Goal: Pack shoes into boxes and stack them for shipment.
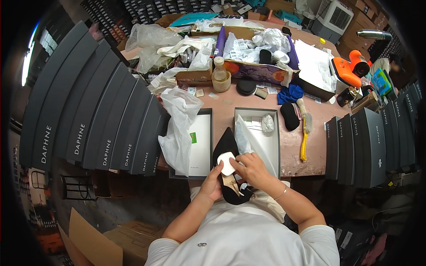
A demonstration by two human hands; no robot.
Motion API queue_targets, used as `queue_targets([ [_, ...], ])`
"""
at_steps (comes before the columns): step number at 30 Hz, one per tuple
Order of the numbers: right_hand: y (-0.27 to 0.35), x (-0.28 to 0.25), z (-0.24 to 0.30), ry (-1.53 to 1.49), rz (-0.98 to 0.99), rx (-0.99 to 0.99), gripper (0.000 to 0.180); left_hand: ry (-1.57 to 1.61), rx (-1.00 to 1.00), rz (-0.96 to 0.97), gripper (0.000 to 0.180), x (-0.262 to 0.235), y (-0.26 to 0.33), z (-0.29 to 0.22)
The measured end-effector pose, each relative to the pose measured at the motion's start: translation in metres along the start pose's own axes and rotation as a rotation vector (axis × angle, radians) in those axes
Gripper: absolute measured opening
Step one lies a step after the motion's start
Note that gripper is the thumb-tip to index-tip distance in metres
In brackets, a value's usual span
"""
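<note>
A black pointed shoe (226,141) with a beige insole is held over the table's front edge, toe pointing away from me. My left hand (211,184) is closed around its left side, thumb up at a white sponge-like pad (227,164). That pad lies over the shoe's opening, pinched at its right edge by my right hand (254,169). The other fingers of the right hand are bent above the shoe's right side. Just beyond, an open shoe box (275,119) contains white paper, a second wrapped shape (242,136) and a crumpled paper ball (267,123).
White tissue (179,115) covers part of a box lid (205,142) on the left. Stacked grey shoe boxes (95,119) flank both sides. A yellow-handled brush (304,137) and a black pad (290,116) lie right. Farther back are a bottle (219,71) and a filled carton (257,73).
</note>
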State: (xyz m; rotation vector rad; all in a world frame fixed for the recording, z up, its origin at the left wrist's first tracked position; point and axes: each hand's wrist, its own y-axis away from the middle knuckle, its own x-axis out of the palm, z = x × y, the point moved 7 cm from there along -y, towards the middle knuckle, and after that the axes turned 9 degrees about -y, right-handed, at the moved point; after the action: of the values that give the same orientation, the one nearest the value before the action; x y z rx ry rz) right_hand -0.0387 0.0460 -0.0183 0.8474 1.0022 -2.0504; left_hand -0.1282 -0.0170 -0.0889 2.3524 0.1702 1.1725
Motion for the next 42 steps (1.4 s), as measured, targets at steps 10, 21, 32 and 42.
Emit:
queue_targets([
  [10,-0.003,-0.044,-0.002,0.004,-0.232,-0.026,0.042,0.025,0.020,0.120,0.068,0.008,-0.003,-0.023],
  [21,0.000,0.033,-0.007,0.134,0.061,0.043,0.042,-0.177,0.159,-0.054,0.048,-0.006,-0.005,-0.018],
  [32,-0.006,0.013,-0.001,0.042,0.067,-0.071,0.038,-0.126,0.063,-0.066,0.049,-0.015,-0.005,-0.014],
  [42,-0.011,0.012,-0.004,0.223,0.035,-0.041,0.038,-0.075,0.044,-0.038,0.048,0.002,-0.009,-0.011],
])
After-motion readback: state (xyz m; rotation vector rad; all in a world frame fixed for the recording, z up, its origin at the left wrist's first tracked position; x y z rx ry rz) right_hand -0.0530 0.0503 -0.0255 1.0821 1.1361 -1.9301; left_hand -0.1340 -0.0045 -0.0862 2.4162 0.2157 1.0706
